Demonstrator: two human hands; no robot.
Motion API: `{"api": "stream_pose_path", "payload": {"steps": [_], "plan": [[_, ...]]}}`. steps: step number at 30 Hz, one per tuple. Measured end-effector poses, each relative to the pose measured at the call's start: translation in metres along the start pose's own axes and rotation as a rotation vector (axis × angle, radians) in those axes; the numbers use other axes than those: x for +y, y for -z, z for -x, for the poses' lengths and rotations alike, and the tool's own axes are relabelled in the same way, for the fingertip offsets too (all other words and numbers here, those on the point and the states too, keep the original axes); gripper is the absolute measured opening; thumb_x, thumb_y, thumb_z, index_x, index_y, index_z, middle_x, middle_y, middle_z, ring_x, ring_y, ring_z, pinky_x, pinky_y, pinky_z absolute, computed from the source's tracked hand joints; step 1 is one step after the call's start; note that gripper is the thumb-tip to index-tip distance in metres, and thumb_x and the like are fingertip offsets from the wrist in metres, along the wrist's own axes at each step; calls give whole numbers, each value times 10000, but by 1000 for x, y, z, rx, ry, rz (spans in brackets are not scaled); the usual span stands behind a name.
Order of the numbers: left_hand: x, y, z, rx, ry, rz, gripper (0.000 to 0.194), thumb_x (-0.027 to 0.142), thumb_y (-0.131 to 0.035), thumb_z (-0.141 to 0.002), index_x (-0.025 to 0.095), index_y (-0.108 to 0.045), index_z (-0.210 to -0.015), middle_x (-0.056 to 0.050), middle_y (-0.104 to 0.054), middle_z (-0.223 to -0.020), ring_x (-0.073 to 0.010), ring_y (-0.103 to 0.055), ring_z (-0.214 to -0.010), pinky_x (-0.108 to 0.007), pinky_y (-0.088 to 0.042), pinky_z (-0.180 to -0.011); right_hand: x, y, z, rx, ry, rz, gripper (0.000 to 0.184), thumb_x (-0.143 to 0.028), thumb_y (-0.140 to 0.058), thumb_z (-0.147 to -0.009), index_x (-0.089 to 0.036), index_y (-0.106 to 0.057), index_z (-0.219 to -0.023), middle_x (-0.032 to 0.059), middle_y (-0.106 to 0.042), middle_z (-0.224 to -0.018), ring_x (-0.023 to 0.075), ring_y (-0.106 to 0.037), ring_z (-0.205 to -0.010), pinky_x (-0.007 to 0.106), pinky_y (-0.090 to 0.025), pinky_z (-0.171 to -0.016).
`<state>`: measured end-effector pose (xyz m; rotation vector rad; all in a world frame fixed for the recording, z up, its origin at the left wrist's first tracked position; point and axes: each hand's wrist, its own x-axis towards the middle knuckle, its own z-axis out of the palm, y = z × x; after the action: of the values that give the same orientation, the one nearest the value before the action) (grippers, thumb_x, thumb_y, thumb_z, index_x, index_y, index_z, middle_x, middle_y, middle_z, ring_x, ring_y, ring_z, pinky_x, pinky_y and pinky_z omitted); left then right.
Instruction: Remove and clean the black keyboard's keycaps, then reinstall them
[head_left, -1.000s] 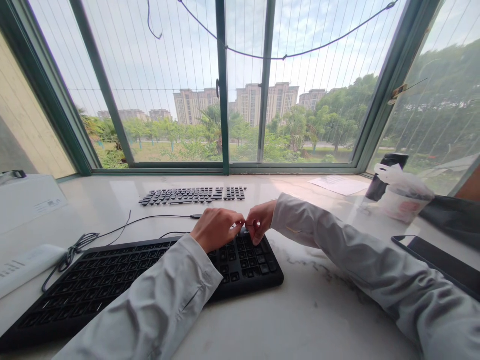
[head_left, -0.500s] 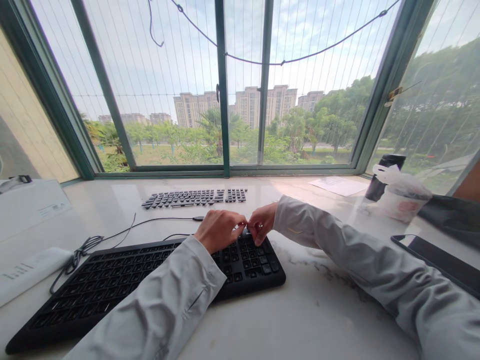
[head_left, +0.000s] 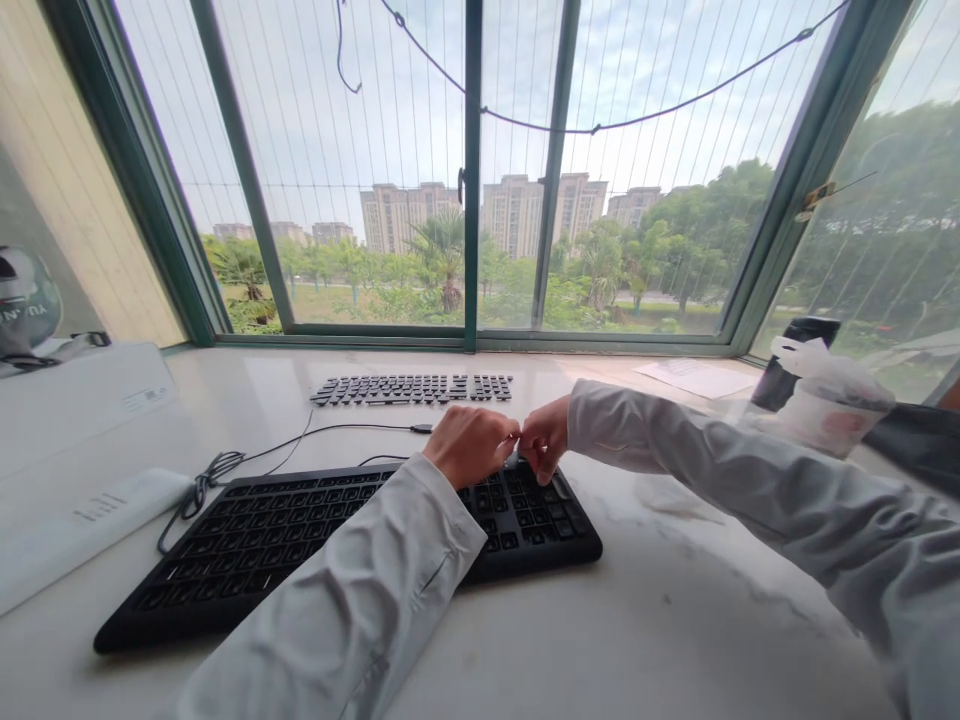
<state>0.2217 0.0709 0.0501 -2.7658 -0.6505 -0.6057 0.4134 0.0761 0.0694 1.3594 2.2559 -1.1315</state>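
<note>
A black keyboard [head_left: 300, 545] with most of its keycaps off lies on the white marble surface before me. Over its upper right part, my left hand [head_left: 471, 442] and my right hand [head_left: 545, 440] meet with their fingertips close together. Both hands are closed in a pinch, and whatever sits between the fingers is too small or hidden to name. Beyond them, the loose black keycaps [head_left: 409, 389] are laid out in rows like a keyboard. My left forearm covers part of the keyboard's lower middle.
A USB cable [head_left: 217, 468] lies coiled left of the keyboard. A white box [head_left: 82, 400] and a long white object [head_left: 97, 530] stand at the left. At the right are a sheet of paper [head_left: 697, 378], a dark bottle [head_left: 791, 365] and a plastic-bagged cup [head_left: 832, 400].
The view has turned slightly left, so everything sits further right in the picture. Both hands keep their pinched pose over the same part of the keyboard.
</note>
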Motion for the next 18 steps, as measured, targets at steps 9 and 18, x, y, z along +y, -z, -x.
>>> {"api": "stream_pose_path", "payload": {"steps": [9,18], "plan": [[-3,6,1,-19,18,-35,281,293,-432,-887,219,-697,-835,-48,-728,-837,-212,-672,-760,-283,-440,-626,-7,15,-12,-209,-82,29,560,-528,-835,-470,-74,-668,-753,-46,-606,-539,79,-541,-536,230,-427,-611],[-4,14,0,14,29,-34,276,281,-438,-886,198,-698,-845,-67,-726,-839,-212,-676,-770,-283,-454,-633,-9,14,-16,-101,-208,127,376,-354,-858,-519,-105,-605,-642,-40,-618,-519,90,-544,-558,229,-402,-634]]}}
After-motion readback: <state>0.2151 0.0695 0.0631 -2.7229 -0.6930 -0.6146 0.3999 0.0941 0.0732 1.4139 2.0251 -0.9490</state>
